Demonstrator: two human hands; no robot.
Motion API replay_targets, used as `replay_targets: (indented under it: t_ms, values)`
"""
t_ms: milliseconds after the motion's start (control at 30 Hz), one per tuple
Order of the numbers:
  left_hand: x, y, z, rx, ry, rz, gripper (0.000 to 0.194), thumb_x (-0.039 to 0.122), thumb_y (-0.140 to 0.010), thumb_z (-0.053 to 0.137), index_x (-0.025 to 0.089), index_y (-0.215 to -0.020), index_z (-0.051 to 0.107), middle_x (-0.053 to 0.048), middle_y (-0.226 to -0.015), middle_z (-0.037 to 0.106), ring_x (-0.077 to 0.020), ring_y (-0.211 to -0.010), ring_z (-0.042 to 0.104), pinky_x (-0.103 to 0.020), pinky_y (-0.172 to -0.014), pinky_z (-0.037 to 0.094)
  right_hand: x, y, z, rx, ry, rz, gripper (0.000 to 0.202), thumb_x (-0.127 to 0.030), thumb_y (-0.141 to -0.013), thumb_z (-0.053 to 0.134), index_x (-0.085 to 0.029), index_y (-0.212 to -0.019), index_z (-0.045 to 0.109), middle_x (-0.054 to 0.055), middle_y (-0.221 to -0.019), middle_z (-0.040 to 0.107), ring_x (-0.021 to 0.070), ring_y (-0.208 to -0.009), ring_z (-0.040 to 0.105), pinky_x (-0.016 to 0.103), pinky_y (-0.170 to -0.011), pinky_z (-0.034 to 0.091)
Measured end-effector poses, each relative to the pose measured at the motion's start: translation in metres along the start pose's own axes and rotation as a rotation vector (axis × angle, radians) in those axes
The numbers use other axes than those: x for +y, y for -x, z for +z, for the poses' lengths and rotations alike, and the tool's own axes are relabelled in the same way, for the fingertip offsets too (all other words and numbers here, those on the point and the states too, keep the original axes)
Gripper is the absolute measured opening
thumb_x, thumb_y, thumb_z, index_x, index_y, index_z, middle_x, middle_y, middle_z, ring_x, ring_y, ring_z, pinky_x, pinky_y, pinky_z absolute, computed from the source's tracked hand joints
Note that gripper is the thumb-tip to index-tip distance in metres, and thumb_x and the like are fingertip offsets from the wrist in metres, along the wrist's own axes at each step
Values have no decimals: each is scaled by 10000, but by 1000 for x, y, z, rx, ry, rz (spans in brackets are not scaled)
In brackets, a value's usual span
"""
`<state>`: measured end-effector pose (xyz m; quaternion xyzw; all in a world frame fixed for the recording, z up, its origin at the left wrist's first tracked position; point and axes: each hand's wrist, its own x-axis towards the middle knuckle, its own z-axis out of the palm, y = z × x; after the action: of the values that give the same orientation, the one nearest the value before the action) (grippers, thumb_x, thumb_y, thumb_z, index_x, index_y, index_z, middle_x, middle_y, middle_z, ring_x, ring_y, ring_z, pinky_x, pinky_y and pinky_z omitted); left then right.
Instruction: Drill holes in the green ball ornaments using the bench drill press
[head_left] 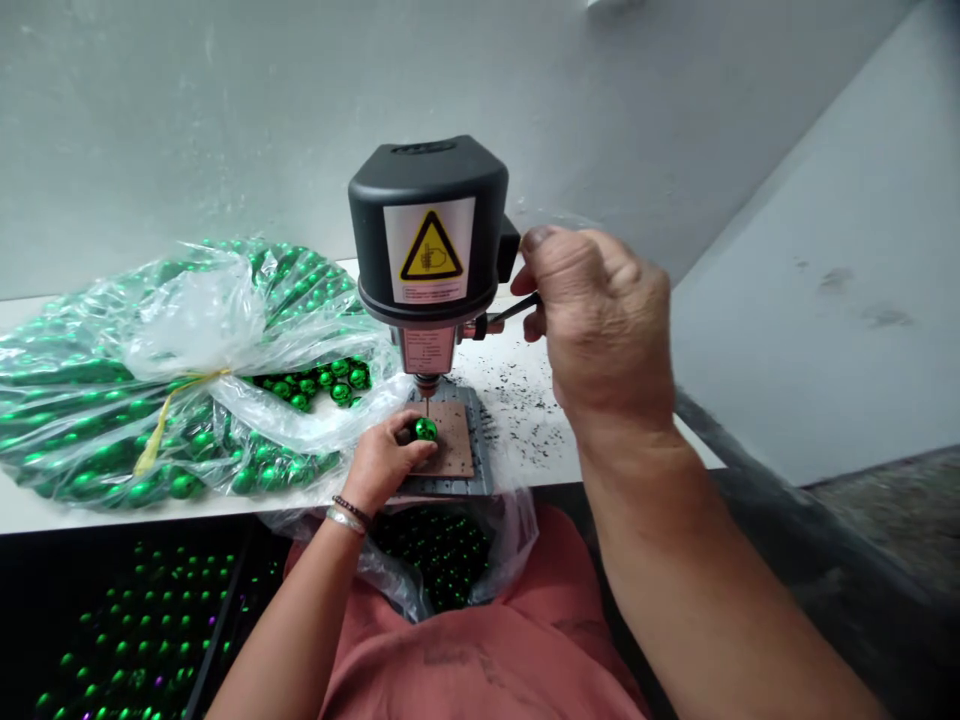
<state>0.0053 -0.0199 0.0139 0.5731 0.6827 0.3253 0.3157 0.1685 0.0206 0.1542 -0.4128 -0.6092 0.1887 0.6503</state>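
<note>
Pinching a shiny green ball (426, 429) from the side, my left hand (384, 460) holds it over the flat brown square board (453, 450), just below the thin metal drill bit (427, 406); that grip likely leaves its top exposed and my fingers beside the bit's line. My right hand (611, 320) is curled round the slim dark lever (520, 308) of the black-hooded drill press (427, 180), presumably to govern its height.
</note>
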Motion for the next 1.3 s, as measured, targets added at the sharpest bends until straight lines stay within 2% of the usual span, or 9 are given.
replay_targets:
  t_ms: [233, 333, 533, 600, 700, 800, 1033, 1167, 1300]
  values:
    - [6, 41, -17, -197, 8, 23, 441, 359, -618, 699, 223, -1036, 667, -16, -949, 694, -179, -861, 612, -255, -772, 452, 4, 5, 3, 47, -73, 19, 331, -359, -799, 520, -164, -548, 427, -35, -528, 389, 35, -468, 385, 188, -408, 286]
    - [4, 46, -15, -179, 115, -11, 438, 424, -598, 717, 190, -965, 680, -54, -988, 684, -197, -908, 604, -269, -814, 444, 3, 7, 3, 41, -59, 15, 337, -371, -800, 507, -156, -549, 442, -34, -535, 392, 31, -477, 393, 179, -419, 300]
    - [7, 41, -12, -7, 985, -434, 536, 672, -751, 403, 156, -753, 550, -63, -784, 618, -128, -630, 568, -267, -549, 472, 4, 8, 1, 22, -64, -13, 350, -424, -800, 496, -155, -576, 485, -28, -556, 433, 37, -486, 399, 183, -426, 336]
    - [11, 40, -14, -50, 1196, -542, 452, 590, -780, 452, 150, -728, 538, -58, -737, 598, -133, -660, 579, -278, -586, 498, 3, 9, 1, 20, -77, -7, 348, -422, -799, 498, -160, -572, 479, -29, -555, 439, 38, -476, 406, 182, -412, 337]
    - [14, 41, -16, -45, 1289, -472, 112, 234, -711, 621, 136, -709, 567, -20, -721, 586, -116, -717, 582, -303, -749, 515, 0, 11, 0, 8, -86, 10, 334, -398, -799, 502, -165, -563, 466, -41, -529, 423, 31, -448, 413, 168, -396, 331]
    - [14, 42, -15, -6, 1214, -356, 202, 40, -574, 646, 126, -752, 605, -1, -780, 603, -106, -751, 584, -327, -859, 487, -3, 13, -1, 5, -90, 20, 339, -406, -792, 504, -164, -559, 460, -54, -488, 398, 23, -421, 406, 155, -393, 316]
    - [0, 23, -13, -35, 658, -139, 391, 274, -665, 668, 166, -1027, 568, -12, -895, 603, -120, -755, 569, -274, -739, 466, -4, 13, -4, -5, -47, -2, 349, -405, -809, 481, -163, -558, 460, -68, -441, 351, 21, -447, 354, 164, -479, 326]
    - [-7, 4, -13, -28, 141, 51, 340, 307, -741, 564, 167, -1050, 573, -53, -993, 619, -192, -928, 554, -334, -853, 422, -3, 12, -5, -15, -68, -12, 346, -410, -803, 484, -167, -562, 428, -71, -471, 316, 19, -472, 313, 158, -492, 312]
    - [-12, -5, -10, -105, -24, 111, 368, 303, -794, 475, 158, -1132, 485, -71, -1002, 612, -196, -937, 561, -359, -860, 420, -1, 12, -6, -16, -49, -22, 352, -404, -802, 479, -167, -560, 383, -65, -519, 321, 13, -502, 304, 150, -496, 303]
